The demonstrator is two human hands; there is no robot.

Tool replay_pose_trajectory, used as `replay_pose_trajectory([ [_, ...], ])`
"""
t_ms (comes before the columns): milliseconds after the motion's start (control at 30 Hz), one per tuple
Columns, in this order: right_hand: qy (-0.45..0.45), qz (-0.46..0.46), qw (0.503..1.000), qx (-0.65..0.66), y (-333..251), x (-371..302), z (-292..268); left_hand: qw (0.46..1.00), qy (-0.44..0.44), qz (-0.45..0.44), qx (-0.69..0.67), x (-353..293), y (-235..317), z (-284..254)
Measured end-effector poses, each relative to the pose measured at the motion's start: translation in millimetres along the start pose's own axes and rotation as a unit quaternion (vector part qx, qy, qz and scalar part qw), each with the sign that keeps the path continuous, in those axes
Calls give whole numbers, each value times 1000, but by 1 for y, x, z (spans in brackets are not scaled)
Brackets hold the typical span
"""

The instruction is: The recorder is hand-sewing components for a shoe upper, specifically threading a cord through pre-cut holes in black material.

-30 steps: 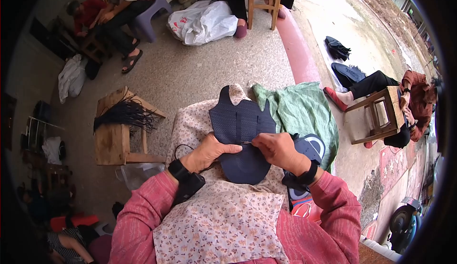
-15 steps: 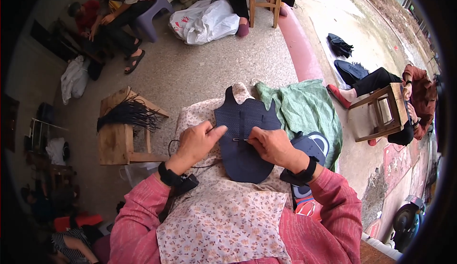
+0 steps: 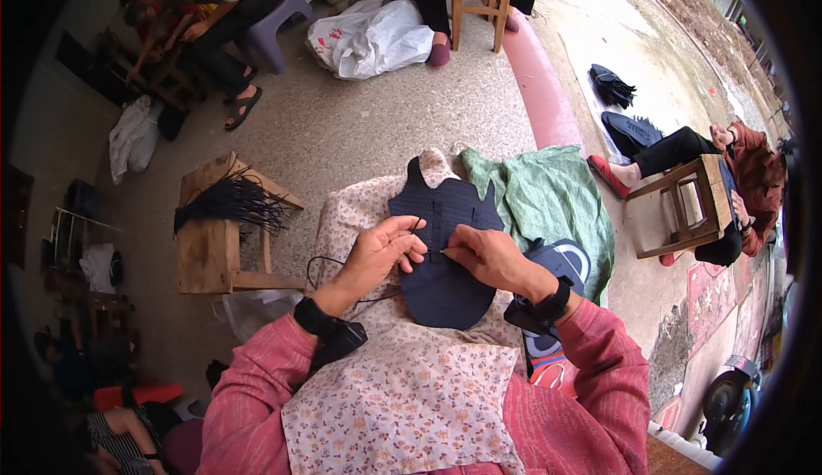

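A dark blue flat piece with pointed upper corners and a rounded lower end lies on my lap, over the flowered apron. Above its left middle, my left hand is closed, thumb and fingertips pinching a thin black cord, which loops out to the left. My right hand rests on the piece's right side. Its fingertips pinch a thin metal needle-like tool at a slit; most of the tool is hidden by the fingers.
A bundle of black cords lies on a wooden stool at my left. Green cloth and more sole-shaped pieces are on my right. Other people sit around, one behind a wooden stool at right. A white sack is ahead.
My left hand has moved right, close to my right hand, its fingers now pinching cord. My right hand has shifted slightly left, and less of the metal tool shows.
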State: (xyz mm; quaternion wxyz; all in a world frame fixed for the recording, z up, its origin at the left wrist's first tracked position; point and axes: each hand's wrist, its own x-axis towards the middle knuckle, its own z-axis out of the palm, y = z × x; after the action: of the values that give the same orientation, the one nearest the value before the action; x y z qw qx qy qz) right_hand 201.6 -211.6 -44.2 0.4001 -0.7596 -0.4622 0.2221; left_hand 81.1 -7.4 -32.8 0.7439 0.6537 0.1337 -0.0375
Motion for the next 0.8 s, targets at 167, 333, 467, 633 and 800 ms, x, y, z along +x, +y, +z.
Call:
replay_pose_trajectory([
  [167, 1, -12, 1000, 5, 8, 1, 2, 994, 43, 8, -97, 3, -18, 0],
  [333, -18, 7, 998, 54, 7, 3, 2, 993, 23, -48, -104, -2, -28, -8],
  [467, -18, 12, 998, 61, 6, 3, 1, 994, 0, -84, -70, -5, -26, -8],
  [633, -15, 15, 994, 108, 14, 4, 4, 996, 3, -75, -45, -6, -27, -7],
  [800, -25, 18, 995, 94, 13, 6, 3, 994, 1, -58, -90, -6, -24, 0],
])
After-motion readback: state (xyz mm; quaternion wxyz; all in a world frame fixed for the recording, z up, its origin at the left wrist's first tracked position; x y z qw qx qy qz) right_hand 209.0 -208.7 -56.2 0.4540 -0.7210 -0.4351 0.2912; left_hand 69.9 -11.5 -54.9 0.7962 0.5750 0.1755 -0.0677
